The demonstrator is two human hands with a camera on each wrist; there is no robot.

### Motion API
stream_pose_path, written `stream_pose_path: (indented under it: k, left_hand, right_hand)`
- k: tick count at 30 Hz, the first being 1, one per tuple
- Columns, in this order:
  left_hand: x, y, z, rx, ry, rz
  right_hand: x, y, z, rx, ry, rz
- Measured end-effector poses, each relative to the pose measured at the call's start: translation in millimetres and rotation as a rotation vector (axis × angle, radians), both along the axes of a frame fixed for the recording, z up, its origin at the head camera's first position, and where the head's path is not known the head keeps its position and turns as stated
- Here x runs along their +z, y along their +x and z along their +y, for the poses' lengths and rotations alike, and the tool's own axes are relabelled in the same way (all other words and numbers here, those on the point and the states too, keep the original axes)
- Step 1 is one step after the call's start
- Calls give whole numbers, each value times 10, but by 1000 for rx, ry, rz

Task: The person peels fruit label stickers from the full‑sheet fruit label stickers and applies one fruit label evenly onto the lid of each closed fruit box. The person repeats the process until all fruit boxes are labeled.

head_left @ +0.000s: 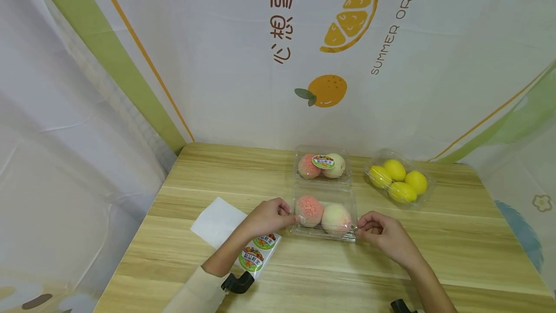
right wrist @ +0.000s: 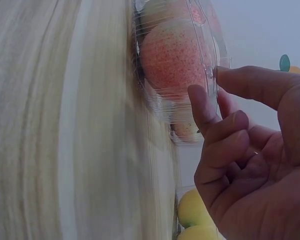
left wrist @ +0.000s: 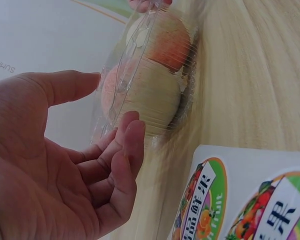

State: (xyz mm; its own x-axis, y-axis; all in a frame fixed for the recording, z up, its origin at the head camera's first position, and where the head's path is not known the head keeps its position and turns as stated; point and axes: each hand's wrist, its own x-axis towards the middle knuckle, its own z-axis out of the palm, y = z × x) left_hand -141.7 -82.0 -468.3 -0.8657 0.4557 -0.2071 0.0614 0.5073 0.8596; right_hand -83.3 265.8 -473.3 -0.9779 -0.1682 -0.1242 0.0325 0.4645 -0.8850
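A clear plastic clamshell box [head_left: 323, 235] with two peaches, one pink [head_left: 309, 210] and one pale [head_left: 335, 217], lies on the table in front of me. My left hand [head_left: 270, 217] holds its left edge near the front corner, thumb above and fingers below the rim in the left wrist view. At the right front corner, my right hand [head_left: 384, 235] pinches the rim between thumb and fingers. The lid looks down over the peaches. Directly behind stands a second clear box [head_left: 322, 181] of two peaches, bearing an oval fruit label [head_left: 324, 161].
A clear box of yellow lemons [head_left: 402, 192] sits at the back right. Left of the peaches lie a sheet of round fruit stickers [head_left: 252, 257] and white paper [head_left: 217, 219], partly under my left forearm. A printed cloth [head_left: 243, 86] hangs behind the wooden table [head_left: 182, 255].
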Motion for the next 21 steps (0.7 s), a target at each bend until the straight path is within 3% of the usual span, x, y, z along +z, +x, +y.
stream_pose_path:
  k: [21]
  left_hand:
    - [27,11,-7,-8,19,-5]
  right_hand:
    - [-10,-30,21,22,-12,1]
